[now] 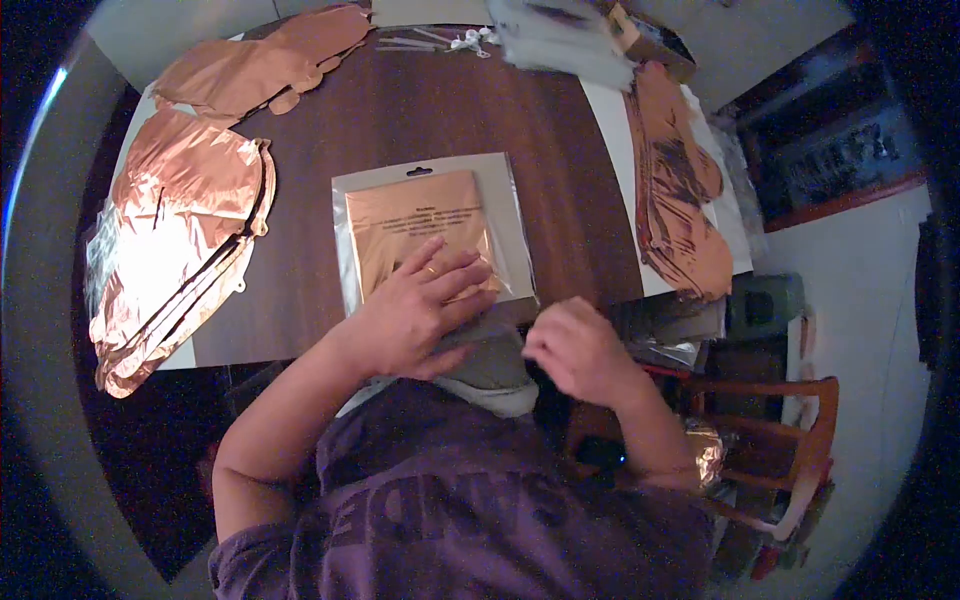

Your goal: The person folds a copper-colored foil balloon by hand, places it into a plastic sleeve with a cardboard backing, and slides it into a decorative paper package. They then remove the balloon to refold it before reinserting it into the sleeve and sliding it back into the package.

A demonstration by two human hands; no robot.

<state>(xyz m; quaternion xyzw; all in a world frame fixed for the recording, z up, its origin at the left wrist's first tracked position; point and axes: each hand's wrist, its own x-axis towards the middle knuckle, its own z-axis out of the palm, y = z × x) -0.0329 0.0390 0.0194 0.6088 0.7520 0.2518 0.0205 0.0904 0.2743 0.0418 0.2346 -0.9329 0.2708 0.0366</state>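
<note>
A flat clear plastic packet (515,235) with a hang hole at its top lies on the table in front of me. Inside it is a folded copper-coloured foil piece (410,205), seen beneath dark printed text. My left hand (425,305) rests over the packet's lower half, fingers spread and a ring on one of them. Just off the packet's lower right corner is my right hand (575,345), its fingers curled together and slightly blurred. Whatever those fingers pinch, if anything, is hidden.
Copper foil sheets (190,190) lie stacked along the table's (560,150) left side, more foil (670,190) on the right. Clear plastic bags (560,40), a small box (650,45) and white sticks (410,42) sit at the far edge. A wooden chair (815,450) stands right.
</note>
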